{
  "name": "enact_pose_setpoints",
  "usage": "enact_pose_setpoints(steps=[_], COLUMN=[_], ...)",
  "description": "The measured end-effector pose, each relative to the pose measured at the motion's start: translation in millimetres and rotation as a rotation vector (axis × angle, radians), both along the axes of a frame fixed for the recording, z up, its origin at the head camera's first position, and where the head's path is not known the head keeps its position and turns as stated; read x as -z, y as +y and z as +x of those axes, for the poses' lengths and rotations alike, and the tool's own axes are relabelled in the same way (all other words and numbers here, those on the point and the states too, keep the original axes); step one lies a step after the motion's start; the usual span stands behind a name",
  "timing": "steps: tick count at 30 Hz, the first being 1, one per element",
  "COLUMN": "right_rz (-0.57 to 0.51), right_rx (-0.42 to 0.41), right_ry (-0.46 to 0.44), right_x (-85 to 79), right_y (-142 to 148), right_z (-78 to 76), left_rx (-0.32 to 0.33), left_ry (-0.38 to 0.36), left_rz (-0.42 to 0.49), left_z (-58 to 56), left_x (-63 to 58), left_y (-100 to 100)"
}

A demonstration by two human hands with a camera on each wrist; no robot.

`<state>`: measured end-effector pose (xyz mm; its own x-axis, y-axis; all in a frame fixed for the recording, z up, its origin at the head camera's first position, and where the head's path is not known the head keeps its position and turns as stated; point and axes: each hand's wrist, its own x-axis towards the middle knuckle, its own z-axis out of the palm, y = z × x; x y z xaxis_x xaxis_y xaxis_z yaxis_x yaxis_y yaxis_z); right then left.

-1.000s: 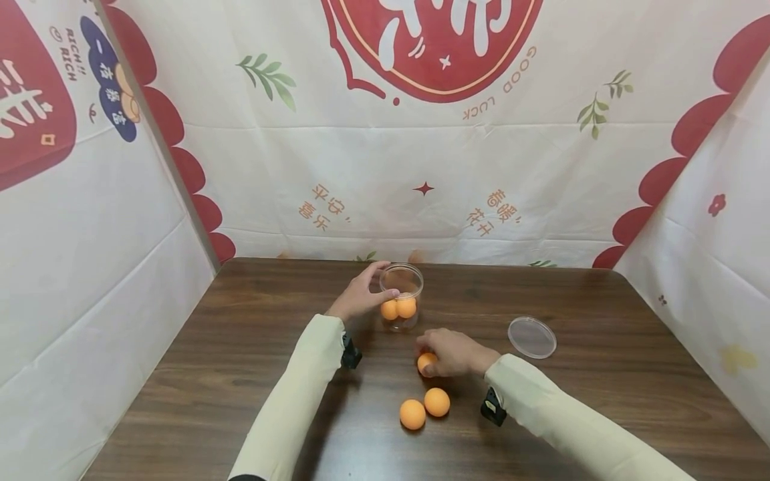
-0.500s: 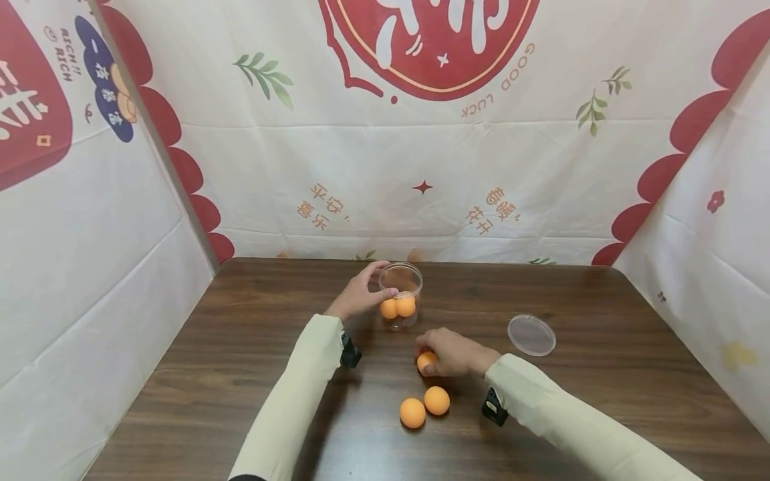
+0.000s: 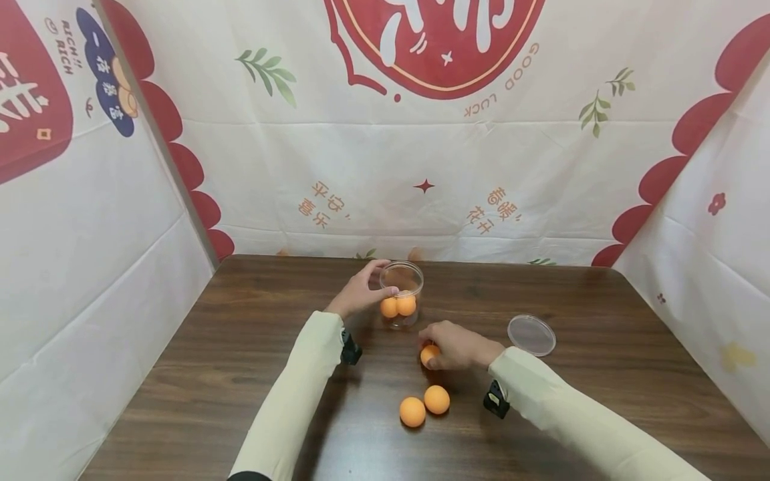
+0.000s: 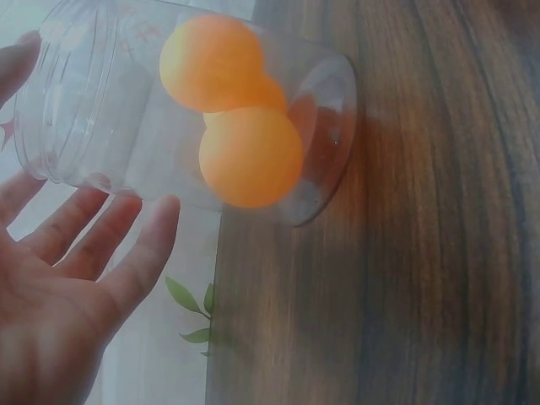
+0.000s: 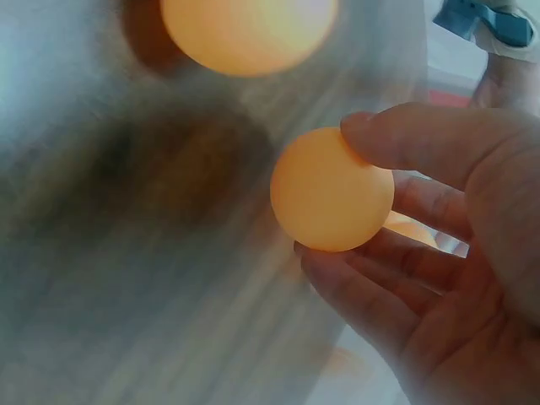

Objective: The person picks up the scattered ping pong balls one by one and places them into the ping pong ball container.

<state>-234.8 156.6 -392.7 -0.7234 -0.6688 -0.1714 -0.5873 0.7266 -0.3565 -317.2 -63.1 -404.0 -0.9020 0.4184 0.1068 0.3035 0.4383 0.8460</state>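
A clear plastic jar (image 3: 402, 319) stands upright with its mouth uncovered, orange ping-pong balls (image 4: 251, 157) lying inside; three of them show in the left wrist view. My left hand (image 3: 361, 290) holds the jar near its rim, thumb on the near side and fingers around the far side. Just right of and nearer than the jar, my right hand (image 3: 457, 345) pinches another orange ping-pong ball (image 5: 332, 190) between thumb and fingertips. Two more ping-pong balls, a left one (image 3: 412, 412) and a right one (image 3: 437, 399), rest side by side on the table nearer to me.
A round clear lid (image 3: 532, 335) lies flat on the wooden table (image 3: 240, 374), right of my right hand. Behind the table's far edge hangs a printed white cloth (image 3: 385, 160), with more cloth along both sides.
My right hand has moved slightly away from me and up with the pinched ping-pong ball. The left hand, the jar and the two loose balls stay put.
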Motion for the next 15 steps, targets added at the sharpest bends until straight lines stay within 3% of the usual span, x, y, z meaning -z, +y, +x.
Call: enact_pose_setpoints(steps=[15], right_rz=[0.035], right_rx=[-0.022], right_ry=[0.047], right_x=[-45.4], right_y=[4], right_z=[-19.2], left_rx=[0.027], left_ry=[0.013], left_rz=[0.014], left_z=[-4.2], left_x=[1.4], left_y=[-1])
